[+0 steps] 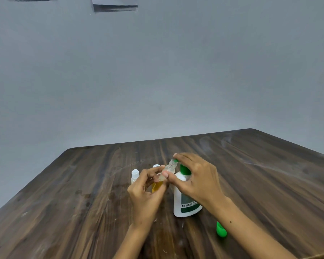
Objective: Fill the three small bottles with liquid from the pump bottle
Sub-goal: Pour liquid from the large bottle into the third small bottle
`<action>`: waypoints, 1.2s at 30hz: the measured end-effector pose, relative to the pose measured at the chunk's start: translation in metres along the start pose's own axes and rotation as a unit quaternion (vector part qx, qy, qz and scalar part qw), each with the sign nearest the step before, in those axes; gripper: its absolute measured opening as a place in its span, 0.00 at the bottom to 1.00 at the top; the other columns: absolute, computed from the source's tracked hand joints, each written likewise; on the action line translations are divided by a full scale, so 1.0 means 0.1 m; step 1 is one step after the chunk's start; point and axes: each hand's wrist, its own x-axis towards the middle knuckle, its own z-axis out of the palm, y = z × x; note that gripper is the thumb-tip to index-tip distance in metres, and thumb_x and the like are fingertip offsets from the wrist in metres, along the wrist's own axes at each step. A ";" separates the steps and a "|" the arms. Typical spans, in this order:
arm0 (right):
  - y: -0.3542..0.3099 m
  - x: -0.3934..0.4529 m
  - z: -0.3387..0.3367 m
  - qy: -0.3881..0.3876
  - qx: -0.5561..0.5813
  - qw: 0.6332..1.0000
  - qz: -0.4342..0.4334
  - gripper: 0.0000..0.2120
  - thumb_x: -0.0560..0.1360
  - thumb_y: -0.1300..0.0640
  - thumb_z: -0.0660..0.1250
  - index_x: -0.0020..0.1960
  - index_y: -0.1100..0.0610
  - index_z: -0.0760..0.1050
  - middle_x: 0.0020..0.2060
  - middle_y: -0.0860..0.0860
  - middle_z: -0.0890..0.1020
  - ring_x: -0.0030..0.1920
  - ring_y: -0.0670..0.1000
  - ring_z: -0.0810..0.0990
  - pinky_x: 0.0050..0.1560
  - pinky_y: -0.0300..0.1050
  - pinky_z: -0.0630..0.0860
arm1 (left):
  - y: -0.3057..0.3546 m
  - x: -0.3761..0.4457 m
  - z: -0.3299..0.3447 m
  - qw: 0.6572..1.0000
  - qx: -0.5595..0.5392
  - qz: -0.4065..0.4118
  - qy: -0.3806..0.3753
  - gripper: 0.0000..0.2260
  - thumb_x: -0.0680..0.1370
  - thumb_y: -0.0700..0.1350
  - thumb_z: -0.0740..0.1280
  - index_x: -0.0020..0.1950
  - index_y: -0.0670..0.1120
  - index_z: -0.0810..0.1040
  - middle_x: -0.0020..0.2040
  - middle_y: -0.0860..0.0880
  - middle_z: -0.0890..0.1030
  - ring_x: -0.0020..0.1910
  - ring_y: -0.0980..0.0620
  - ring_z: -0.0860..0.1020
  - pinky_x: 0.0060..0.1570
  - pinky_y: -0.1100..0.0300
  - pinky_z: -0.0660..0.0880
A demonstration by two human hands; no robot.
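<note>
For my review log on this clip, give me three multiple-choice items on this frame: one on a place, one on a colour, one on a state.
1. Where is the loose cap?
A. on the table by the right forearm
B. on a small bottle
C. in the left hand

2. What colour is the pump?
A. red
B. green
C. black

3. What is the left hand doing?
A. lying flat on the table
B. holding a small bottle tilted at the nozzle
C. pressing the pump

Key: 1 A, the cap lies on the table beside the right forearm. 2 B, the pump on the white pump bottle is green. 3 B, the held bottle leans with its mouth at the nozzle, while the right hand rests on the pump.
</note>
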 end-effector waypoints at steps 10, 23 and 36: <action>0.02 0.01 -0.01 -0.014 -0.021 1.000 -0.004 0.33 0.70 0.27 0.58 0.55 0.53 0.81 0.52 0.45 0.83 0.51 0.43 0.80 0.48 0.31 0.69 | 0.00 0.00 0.00 1.000 0.003 0.002 -0.003 0.09 0.70 0.42 0.76 0.49 0.41 0.83 0.43 0.57 0.83 0.43 0.59 0.82 0.43 0.65 0.79; 0.16 0.07 -0.22 -0.041 0.046 0.998 -0.026 0.28 0.74 0.36 0.59 0.66 0.51 0.75 0.66 0.45 0.75 0.66 0.43 0.71 0.63 0.42 0.70 | 0.06 0.07 0.00 0.990 -0.097 -0.100 -0.016 0.14 0.68 0.37 0.77 0.41 0.41 0.72 0.46 0.48 0.84 0.51 0.52 0.84 0.49 0.58 0.81; 0.54 -1.09 -0.61 -0.052 0.085 0.994 0.042 0.12 0.74 0.48 0.66 0.52 0.51 0.83 0.54 0.41 0.81 0.55 0.41 0.79 0.53 0.47 0.78 | 0.36 -0.45 -0.44 0.952 -0.209 -0.218 -0.052 0.15 0.72 0.30 0.71 0.48 0.42 0.67 0.49 0.44 0.79 0.51 0.53 0.81 0.52 0.63 0.77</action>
